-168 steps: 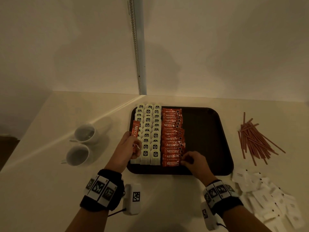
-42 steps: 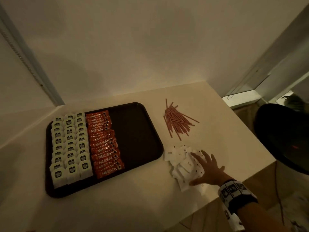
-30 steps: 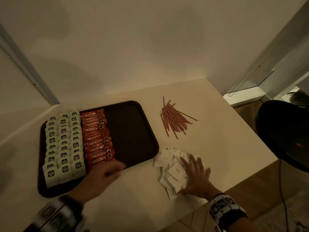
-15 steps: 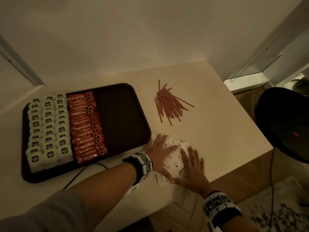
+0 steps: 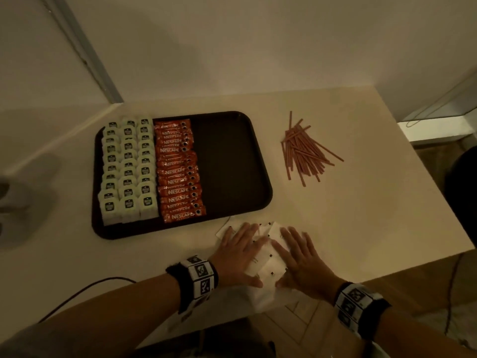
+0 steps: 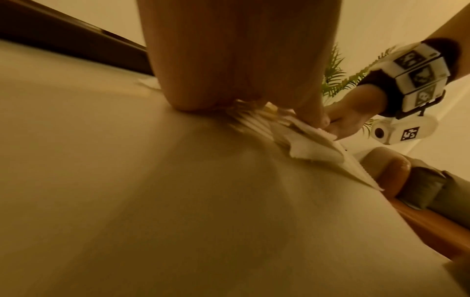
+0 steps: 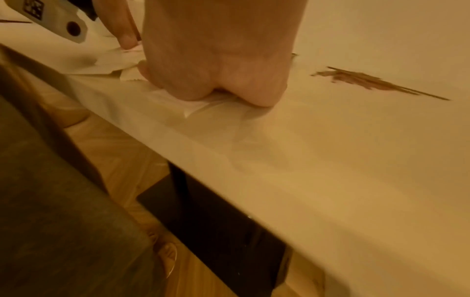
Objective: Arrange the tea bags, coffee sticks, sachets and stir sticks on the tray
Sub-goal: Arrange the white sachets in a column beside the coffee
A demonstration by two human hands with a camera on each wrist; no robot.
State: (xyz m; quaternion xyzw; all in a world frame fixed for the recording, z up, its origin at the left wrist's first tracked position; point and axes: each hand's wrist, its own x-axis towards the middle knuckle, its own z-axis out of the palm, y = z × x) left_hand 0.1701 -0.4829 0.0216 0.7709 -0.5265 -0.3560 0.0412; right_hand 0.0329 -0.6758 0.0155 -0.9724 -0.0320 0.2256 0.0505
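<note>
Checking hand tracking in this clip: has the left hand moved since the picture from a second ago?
Yes. The left hand has gone rightward, from the tray's near edge by the coffee sticks onto the sachets beside the right hand.

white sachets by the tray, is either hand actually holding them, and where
No grip yet. The left hand and right hand lie flat with straight fingers on top of the white sachets, pressing the pile from both sides against the table.

A pale bench stands in a corner against a plain wall. A thin dark cable runs across its near left part. Beyond the bench's right edge, a green plant shows above the wooden floor.
</note>
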